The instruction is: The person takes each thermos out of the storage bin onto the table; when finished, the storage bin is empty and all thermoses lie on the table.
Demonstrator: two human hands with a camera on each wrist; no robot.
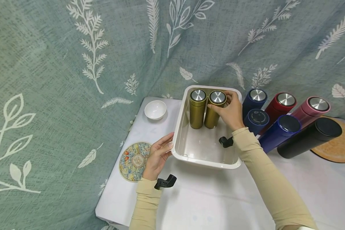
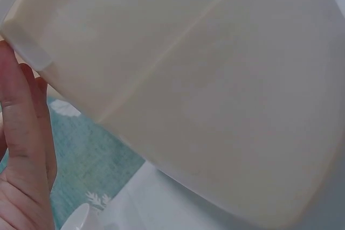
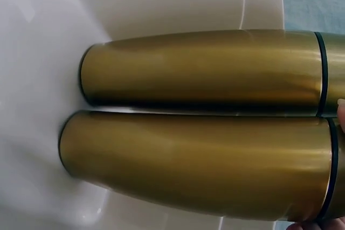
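Observation:
My right hand (image 1: pixel 231 111) grips the lid end of a gold thermos flask (image 1: pixel 211 117), thumb in front and fingers on the far side. This flask stands upright inside a white plastic bin (image 1: pixel 199 145). Close on its left is a matching gold flask (image 1: pixel 196 115), also upright. Both flasks' bases meet the bin floor (image 3: pixel 32 106) in the right wrist view. At the bin's left side, my left hand (image 1: pixel 158 156) touches the rim and outer wall. Its fingers (image 2: pixel 24 127) look straight in the left wrist view.
Right of the bin stand several flasks: dark blue (image 1: pixel 254 99), red (image 1: pixel 279 108), pink (image 1: pixel 311 108), bright blue (image 1: pixel 279 132) and black (image 1: pixel 307 137). A round wooden-looking mat (image 1: pixel 339 145) lies behind the black one. Left are a white bowl (image 1: pixel 155 110) and a patterned round mat (image 1: pixel 135 162).

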